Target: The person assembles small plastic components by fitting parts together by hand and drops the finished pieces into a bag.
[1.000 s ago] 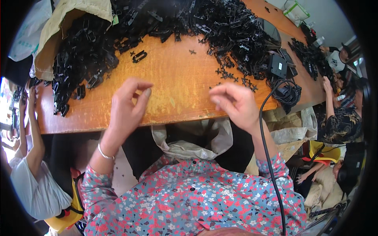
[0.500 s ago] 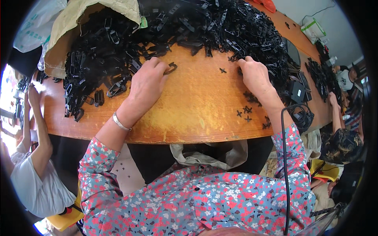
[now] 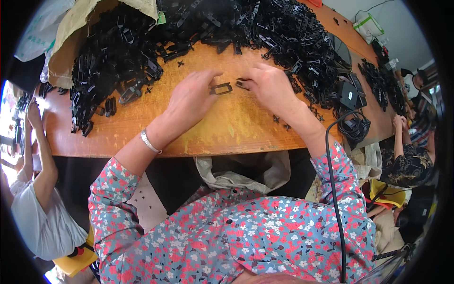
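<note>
My left hand (image 3: 194, 92) is closed on one end of a black plastic frame (image 3: 221, 88), a slim oblong piece with an open middle. Close to its free end, my right hand (image 3: 272, 87) pinches a small black plastic piece (image 3: 242, 84); its exact shape is half covered by the fingers. A narrow gap separates the two pieces, above the wooden table (image 3: 227, 132). Beyond both hands spreads a large heap of black plastic parts (image 3: 213, 21). A small black cross-shaped piece (image 3: 181, 63) lies past my left hand.
A tan paper sack (image 3: 64, 61) lies open at the far left. Several small cross pieces (image 3: 287, 126) sit by my right forearm. A black box (image 3: 349, 97) and coiled cable (image 3: 354, 130) are at the right. People work on both sides; a pale bag (image 3: 279, 175) hangs below the table edge.
Both hands have come in from the heap's edge toward each other. The right hand moved left with a small piece; the black frame in my left hand now points toward it.
</note>
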Demonstrator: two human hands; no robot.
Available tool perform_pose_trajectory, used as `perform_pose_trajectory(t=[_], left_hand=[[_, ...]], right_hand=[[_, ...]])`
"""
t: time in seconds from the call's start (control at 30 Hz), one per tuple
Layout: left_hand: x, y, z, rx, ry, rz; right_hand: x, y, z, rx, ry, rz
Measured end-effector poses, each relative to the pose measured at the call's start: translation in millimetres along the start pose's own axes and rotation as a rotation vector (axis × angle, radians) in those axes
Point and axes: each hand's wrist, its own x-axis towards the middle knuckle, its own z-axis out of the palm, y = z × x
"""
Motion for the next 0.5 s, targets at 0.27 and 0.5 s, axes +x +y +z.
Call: perform_pose_trajectory(t=[0.27,0.5], left_hand=[[-6.6,5.1,20.5,-0.117,0.055,-0.115],[-8.2,-3.2,21.1,-0.134,0.065,-0.089]], right_hand=[[9.2,-23.9,13.3,-0.01,-0.099,-0.211],[20.2,-26.7,11.9,-0.023,-0.109,-0.301]])
